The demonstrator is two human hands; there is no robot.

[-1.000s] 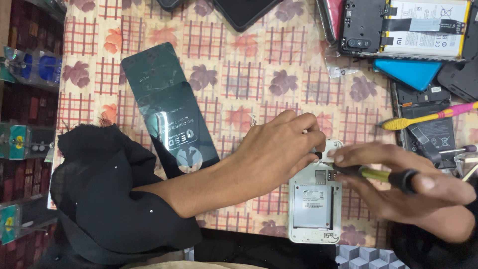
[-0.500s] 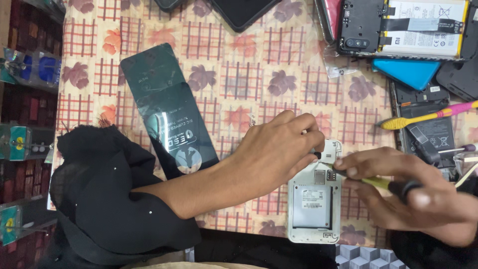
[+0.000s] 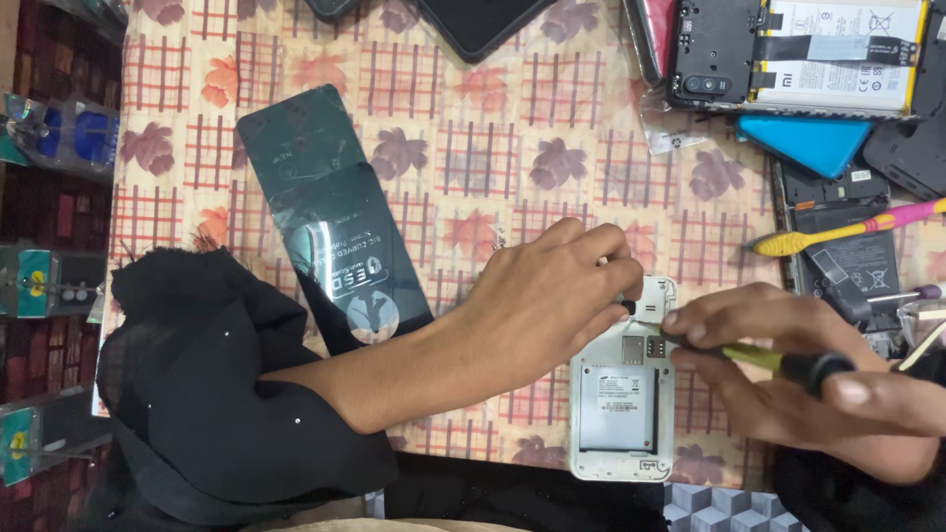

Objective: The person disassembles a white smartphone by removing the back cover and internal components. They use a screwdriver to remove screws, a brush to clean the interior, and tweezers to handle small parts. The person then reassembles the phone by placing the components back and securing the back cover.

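A white phone (image 3: 623, 399) lies face down on the patterned cloth with its back cover off and the grey battery bay showing. My left hand (image 3: 552, 296) rests over the phone's upper left corner, fingertips pinched on its top edge. My right hand (image 3: 788, 365) grips a small screwdriver (image 3: 764, 357) with a yellow-green shaft and black handle. Its tip points left onto the upper part of the phone, near my left fingertips. A black sleeve (image 3: 217, 394) covers my left forearm.
A dark glossy screen-protector packet (image 3: 330, 212) lies to the left. Opened phones with batteries (image 3: 798, 49), a blue panel (image 3: 803, 143), a yellow and pink toothbrush (image 3: 847, 229) and another screwdriver (image 3: 902, 294) crowd the upper right. A black phone (image 3: 483, 20) lies at the top edge.
My right hand and the screwdriver have shifted slightly left and down over the phone's top. My left hand stays on the phone's corner.
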